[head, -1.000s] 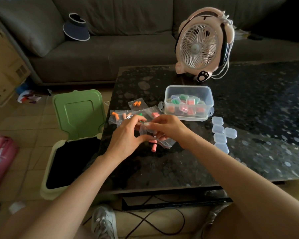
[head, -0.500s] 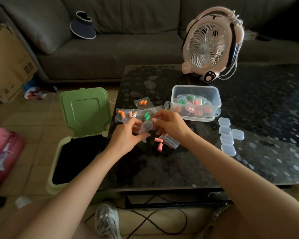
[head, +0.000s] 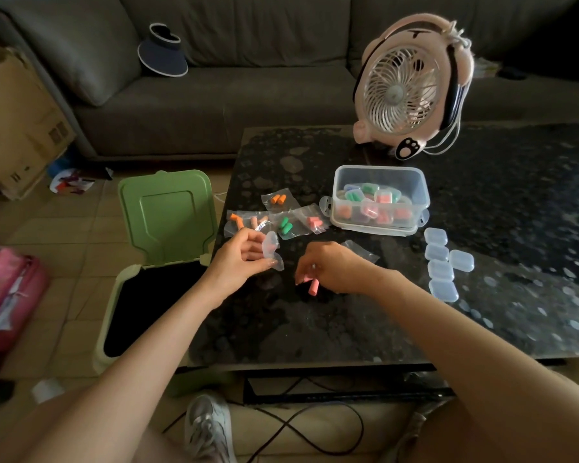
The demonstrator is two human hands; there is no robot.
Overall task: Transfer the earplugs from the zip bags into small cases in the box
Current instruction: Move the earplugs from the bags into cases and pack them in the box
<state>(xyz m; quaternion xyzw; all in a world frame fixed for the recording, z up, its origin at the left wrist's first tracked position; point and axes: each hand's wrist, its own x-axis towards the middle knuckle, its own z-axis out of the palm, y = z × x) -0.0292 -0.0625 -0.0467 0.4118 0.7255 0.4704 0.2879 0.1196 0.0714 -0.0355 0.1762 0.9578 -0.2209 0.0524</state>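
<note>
Pinching a pink earplug (head: 312,286) on the dark desk (head: 315,329), the right hand (head: 336,269) curls its fingers over it. The left hand (head: 238,259) grips an open small case (head: 272,250) just above the desk. Filled zip bags (head: 283,222) lie beyond, beside the clear box (head: 380,169).

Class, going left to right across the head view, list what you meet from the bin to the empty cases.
Bin → left hand, holding a case → right hand, pinching an earplug → box → empty cases.
</note>
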